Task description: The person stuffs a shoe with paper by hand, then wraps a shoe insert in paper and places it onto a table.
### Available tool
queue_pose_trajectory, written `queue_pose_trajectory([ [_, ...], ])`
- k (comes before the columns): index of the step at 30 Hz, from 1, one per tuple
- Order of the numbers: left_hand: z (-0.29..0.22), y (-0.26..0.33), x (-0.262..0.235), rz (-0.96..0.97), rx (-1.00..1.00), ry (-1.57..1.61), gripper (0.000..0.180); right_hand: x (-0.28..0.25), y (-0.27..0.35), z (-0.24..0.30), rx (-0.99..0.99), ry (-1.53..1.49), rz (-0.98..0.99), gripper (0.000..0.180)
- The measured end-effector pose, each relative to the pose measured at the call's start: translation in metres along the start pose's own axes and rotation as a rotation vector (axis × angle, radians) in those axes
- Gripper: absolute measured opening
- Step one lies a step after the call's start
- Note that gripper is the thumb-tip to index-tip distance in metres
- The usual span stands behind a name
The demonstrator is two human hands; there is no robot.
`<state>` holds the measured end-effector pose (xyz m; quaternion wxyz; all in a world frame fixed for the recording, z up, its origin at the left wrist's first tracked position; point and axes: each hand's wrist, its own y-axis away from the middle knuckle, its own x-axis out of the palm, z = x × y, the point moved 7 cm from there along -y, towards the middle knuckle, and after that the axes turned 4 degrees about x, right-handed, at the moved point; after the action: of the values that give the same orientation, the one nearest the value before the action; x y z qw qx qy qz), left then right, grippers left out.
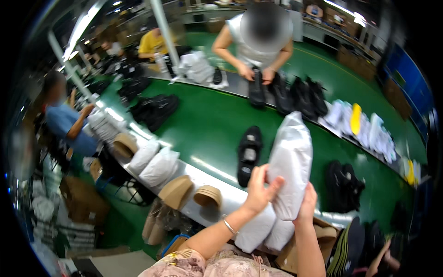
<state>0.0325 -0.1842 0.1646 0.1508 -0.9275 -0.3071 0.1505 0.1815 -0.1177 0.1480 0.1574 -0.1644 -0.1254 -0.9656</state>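
A long, shoe-shaped bundle in white wrapping stands tilted up between my hands, above the green work surface. My left hand grips its left side, the thumb across the front. Lower on the right side, my right hand is closed round its edge, with most of its fingers hidden behind the bundle. Just left of the bundle a single black shoe lies on the green surface. Two more white bundles lie on the near ledge below my hands.
Black shoes sit to the right, others at the far left. Along the near metal ledge are tan curved pieces and white bundles. Across the table a person handles a black shoe. Stacked insoles stand lower right.
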Motion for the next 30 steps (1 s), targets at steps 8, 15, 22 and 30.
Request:
queue_pose_trajectory([
  [8, -0.021, 0.032, 0.101, 0.337, -0.616, 1.358, 0.071, -0.044, 0.026, -0.024, 0.505, -0.232, 0.220, 0.036],
  [15, -0.014, 0.059, 0.161, 0.408, -0.642, 1.059, 0.060, -0.115, 0.045, -0.041, 0.578, -0.543, 0.031, 0.035],
  [22, -0.026, 0.068, 0.205, 0.208, -0.707, 0.899, 0.040, -0.165, 0.092, 0.045, -0.249, 0.268, -0.140, 0.072],
  [30, -0.030, 0.111, 0.245, 0.037, -0.702, 0.779, 0.041, -0.212, 0.108, 0.027, -0.182, 0.050, -0.358, 0.088],
])
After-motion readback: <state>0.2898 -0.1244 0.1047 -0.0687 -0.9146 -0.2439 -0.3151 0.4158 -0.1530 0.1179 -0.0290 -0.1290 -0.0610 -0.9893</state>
